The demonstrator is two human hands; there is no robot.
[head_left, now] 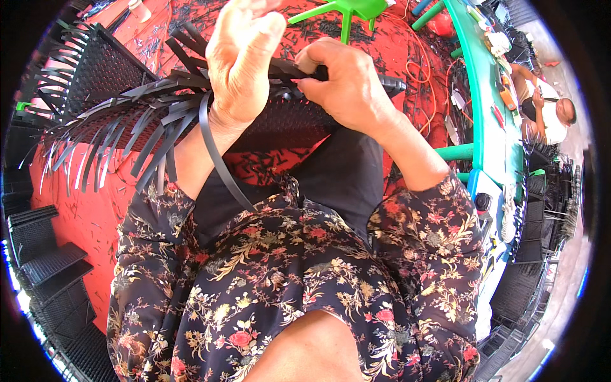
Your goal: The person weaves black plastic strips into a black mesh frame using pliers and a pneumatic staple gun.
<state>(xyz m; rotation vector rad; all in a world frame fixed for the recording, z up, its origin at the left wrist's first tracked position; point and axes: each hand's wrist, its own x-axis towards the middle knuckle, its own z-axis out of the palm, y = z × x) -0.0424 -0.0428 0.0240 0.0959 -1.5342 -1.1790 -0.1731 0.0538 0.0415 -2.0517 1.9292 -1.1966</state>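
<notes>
A black woven piece [283, 124] sits against the knees [359, 159], seemingly for easy reach; the right hand [347, 83] pinches its rim [393, 84] between fingers, perhaps steadying it; the left hand [242, 70] is unclenched.

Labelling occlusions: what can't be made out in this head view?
Left hand: finger ends, lost in glare near the top edge, head view.
Right hand: anything between its fingertips, hidden by curled fingers, head view.
Black woven panel: upper edge, partly behind the hands, head view.
Green plastic stool: seat, cut by top edge, head view.
Orange item on green table: too small, head view.
</notes>
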